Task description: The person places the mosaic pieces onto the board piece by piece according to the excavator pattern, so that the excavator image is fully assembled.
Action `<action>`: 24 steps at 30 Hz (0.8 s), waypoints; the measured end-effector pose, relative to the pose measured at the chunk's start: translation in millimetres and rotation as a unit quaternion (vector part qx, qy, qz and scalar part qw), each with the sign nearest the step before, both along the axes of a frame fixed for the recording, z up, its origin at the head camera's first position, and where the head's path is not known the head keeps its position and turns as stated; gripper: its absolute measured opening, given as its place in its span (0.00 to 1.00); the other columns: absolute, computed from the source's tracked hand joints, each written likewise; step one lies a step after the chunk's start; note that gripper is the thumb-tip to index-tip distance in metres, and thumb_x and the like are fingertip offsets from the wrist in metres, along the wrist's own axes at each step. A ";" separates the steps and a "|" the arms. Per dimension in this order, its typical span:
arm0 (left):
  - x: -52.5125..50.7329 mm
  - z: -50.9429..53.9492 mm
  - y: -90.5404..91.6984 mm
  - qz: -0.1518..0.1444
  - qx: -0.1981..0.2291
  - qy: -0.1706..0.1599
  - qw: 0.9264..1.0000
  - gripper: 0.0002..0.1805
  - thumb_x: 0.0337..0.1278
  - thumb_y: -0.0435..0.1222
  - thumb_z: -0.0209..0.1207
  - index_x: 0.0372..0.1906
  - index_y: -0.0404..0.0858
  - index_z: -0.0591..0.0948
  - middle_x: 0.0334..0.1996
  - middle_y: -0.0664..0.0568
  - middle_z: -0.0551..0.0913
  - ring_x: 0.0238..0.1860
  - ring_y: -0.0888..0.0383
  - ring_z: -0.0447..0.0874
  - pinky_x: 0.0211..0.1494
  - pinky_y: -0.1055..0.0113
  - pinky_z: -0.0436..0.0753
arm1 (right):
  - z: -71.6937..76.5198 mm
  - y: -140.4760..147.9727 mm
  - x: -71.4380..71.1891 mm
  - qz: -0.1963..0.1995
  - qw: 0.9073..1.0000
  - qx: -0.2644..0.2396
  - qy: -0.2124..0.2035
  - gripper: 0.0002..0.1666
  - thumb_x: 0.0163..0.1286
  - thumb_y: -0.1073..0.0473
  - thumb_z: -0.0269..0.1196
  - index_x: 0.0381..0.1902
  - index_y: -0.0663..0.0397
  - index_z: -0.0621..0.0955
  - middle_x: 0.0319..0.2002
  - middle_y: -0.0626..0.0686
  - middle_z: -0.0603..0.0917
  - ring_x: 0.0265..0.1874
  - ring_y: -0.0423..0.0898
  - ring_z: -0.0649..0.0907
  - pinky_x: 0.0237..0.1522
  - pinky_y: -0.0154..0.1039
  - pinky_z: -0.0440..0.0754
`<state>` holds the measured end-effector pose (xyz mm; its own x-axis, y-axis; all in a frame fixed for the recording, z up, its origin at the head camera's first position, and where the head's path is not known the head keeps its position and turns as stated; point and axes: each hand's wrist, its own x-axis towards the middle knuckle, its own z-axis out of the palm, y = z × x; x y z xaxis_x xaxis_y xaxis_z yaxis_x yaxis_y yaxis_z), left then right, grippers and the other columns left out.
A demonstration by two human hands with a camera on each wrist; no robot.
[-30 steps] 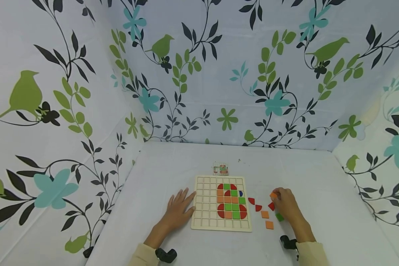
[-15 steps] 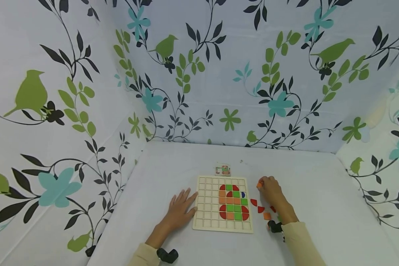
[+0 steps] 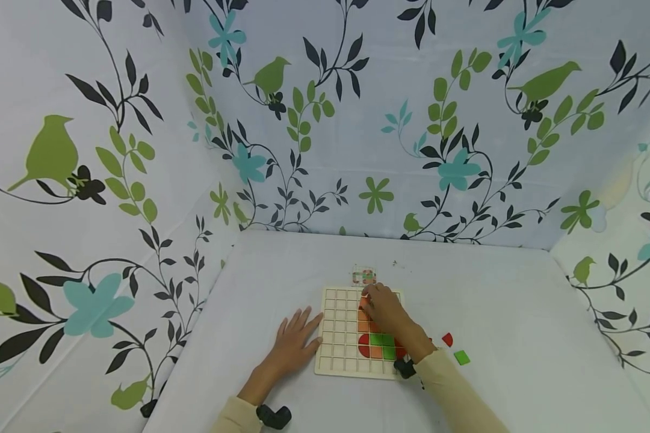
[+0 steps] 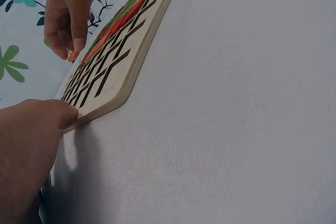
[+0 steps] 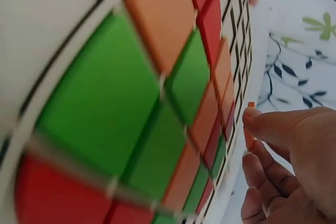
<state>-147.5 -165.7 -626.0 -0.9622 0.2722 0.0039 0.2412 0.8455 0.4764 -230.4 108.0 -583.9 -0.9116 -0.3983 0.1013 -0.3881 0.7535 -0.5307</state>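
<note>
My left hand (image 3: 292,346) rests on the table at the left side of a pale wooden grid board (image 3: 336,337), fingers straight. Its thumb touches the board's edge in the left wrist view. Between thumb and fingertips, my right hand (image 3: 386,307) pinches a small orange tile (image 5: 249,135). That hand is over the upper middle of the board, and the tile is raised just above the surface in the left wrist view. Green tiles (image 3: 381,340), red curved pieces (image 3: 363,345) and orange tiles lie in the grid. My right hand and forearm hide much of the board's right side.
A small picture card (image 3: 364,276) lies behind the board. To the right are a loose red quarter-round piece (image 3: 447,340) and a loose green square (image 3: 462,357). Patterned cloth (image 3: 314,150) hangs behind and at the sides.
My right hand has carried the orange tile from the loose pieces at the right, leftward to above the board. The left hand has stayed at the board's edge.
</note>
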 end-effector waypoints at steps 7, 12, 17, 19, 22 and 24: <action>-2.1 0.9 -1.6 -0.005 0.001 -0.009 1.000 0.32 0.78 0.48 0.56 0.82 0.49 0.67 0.84 0.42 0.58 0.84 0.36 0.51 0.80 0.29 0.49 | -9.0 -21.5 0.4 0.071 0.997 0.011 0.027 0.05 0.74 0.61 0.70 0.43 0.54 0.83 0.39 0.51 0.80 0.39 0.49 0.77 0.40 0.49 0.75; -2.6 0.0 -2.9 -0.006 -0.001 -0.002 1.000 0.32 0.78 0.49 0.56 0.81 0.49 0.68 0.83 0.42 0.59 0.84 0.36 0.51 0.80 0.29 0.50 | -10.1 -23.5 1.1 0.071 0.997 0.021 0.023 0.04 0.74 0.60 0.70 0.41 0.51 0.83 0.39 0.49 0.81 0.39 0.47 0.75 0.40 0.49 0.75; -2.3 -0.5 -2.7 -0.006 -0.001 0.000 1.000 0.32 0.78 0.48 0.55 0.81 0.49 0.68 0.83 0.41 0.59 0.84 0.35 0.51 0.80 0.29 0.50 | -9.7 -22.7 1.6 0.077 0.996 0.037 0.020 0.04 0.72 0.60 0.71 0.39 0.49 0.84 0.40 0.47 0.82 0.40 0.48 0.77 0.43 0.51 0.78; -2.3 -0.8 -2.6 -0.007 -0.002 -0.002 1.000 0.32 0.79 0.48 0.54 0.82 0.49 0.67 0.84 0.42 0.58 0.84 0.35 0.51 0.80 0.29 0.49 | -9.8 -22.3 1.9 0.084 0.995 0.042 0.025 0.04 0.72 0.60 0.71 0.39 0.49 0.85 0.40 0.48 0.83 0.40 0.49 0.78 0.43 0.51 0.79; -2.7 -1.3 -2.0 -0.006 0.002 -0.001 1.000 0.32 0.79 0.48 0.55 0.81 0.48 0.68 0.83 0.41 0.59 0.84 0.35 0.51 0.80 0.29 0.49 | -9.0 -21.7 2.7 0.089 0.995 0.050 0.023 0.05 0.72 0.59 0.72 0.42 0.49 0.85 0.41 0.48 0.83 0.42 0.49 0.79 0.44 0.51 0.80; -2.5 -0.9 -1.4 -0.006 0.001 -0.002 1.000 0.32 0.79 0.48 0.55 0.81 0.48 0.68 0.83 0.41 0.59 0.84 0.35 0.51 0.80 0.29 0.49 | -7.8 -20.9 3.7 0.092 0.994 0.049 0.018 0.08 0.72 0.58 0.72 0.45 0.50 0.85 0.41 0.48 0.84 0.43 0.49 0.79 0.44 0.51 0.79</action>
<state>-150.0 -167.1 -626.9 -0.9592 0.2828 0.0012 0.2489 0.8420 0.4787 -226.7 87.0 -591.7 -0.8193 -0.5671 0.0847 -0.5411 0.7157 -0.4416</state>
